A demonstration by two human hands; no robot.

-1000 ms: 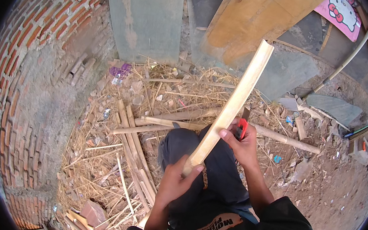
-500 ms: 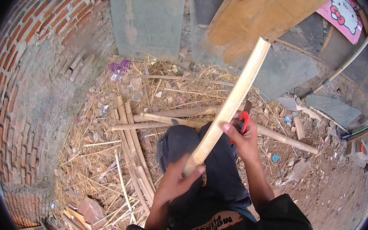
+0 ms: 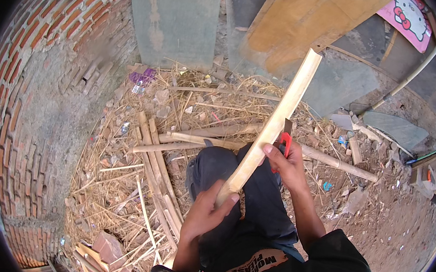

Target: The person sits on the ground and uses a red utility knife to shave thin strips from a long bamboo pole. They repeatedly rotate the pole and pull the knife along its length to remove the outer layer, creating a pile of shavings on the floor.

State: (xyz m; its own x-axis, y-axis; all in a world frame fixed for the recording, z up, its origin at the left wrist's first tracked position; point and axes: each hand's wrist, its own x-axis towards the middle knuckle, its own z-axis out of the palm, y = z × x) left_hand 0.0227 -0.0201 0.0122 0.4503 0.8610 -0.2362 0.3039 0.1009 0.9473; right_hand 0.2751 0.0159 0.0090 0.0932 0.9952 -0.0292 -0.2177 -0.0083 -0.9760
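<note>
A pale split bamboo strip [image 3: 282,115] slants across my lap, its far end pointing up and to the right. My left hand [image 3: 203,215] is wrapped round the near end of it. In my right hand [image 3: 293,168] is a red utility knife [image 3: 285,140], its dark blade sticking up beside the strip's right edge. The right thumb rests on the bamboo at about mid-length. Whether the blade touches the strip, I cannot tell. The fingers behind the knife are mostly hidden.
Several bamboo pieces [image 3: 159,167] lie on the straw-littered ground at the left, with a bamboo pole [image 3: 340,164] at the right. A brick wall [image 3: 23,171] rises on the left. Grey panels [image 3: 178,24] and a brown board [image 3: 311,20] lie beyond, and a broken brick [image 3: 107,248] sits lower left.
The knife has shifted slightly left, its blade nearer the bamboo's edge. The strip's far end has dipped a little, while both hands keep their hold.
</note>
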